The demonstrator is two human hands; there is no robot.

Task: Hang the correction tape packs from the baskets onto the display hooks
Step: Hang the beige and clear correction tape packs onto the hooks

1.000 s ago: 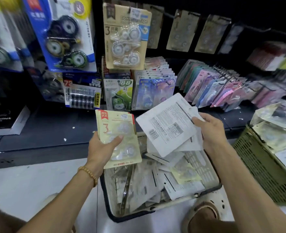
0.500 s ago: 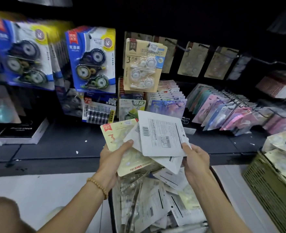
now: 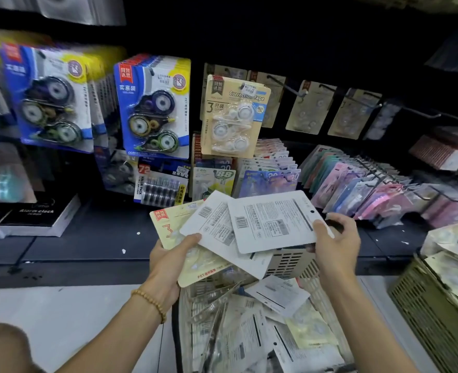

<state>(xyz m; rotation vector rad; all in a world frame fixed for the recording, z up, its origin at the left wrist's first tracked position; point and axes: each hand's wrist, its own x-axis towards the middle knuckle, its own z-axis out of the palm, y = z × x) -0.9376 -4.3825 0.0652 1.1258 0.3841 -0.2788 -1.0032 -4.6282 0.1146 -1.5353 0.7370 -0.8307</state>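
Observation:
My left hand (image 3: 168, 267) grips a fanned stack of correction tape packs: a cream pack (image 3: 168, 224) face up under a white-backed pack (image 3: 211, 227). My right hand (image 3: 332, 243) pinches the right edge of another white-backed pack (image 3: 270, 222) that overlaps them. Below my hands stands a pale basket (image 3: 289, 261) with several loose packs in it. On the display, a kraft "Correction Tape" pack (image 3: 234, 117) hangs on a hook. A bare hook (image 3: 284, 83) juts out to its right.
Blue three-reel tape packs (image 3: 152, 106) hang at left. Rows of pink and pastel packs (image 3: 357, 187) fill lower hooks at right. An olive basket (image 3: 432, 319) with more packs stands at right. Black boxes (image 3: 36, 219) lie on the dark shelf at left.
My view rose toward the hooks. My right hand brought its white pack over the stack in my left hand, and both hands lifted the packs away from the basket.

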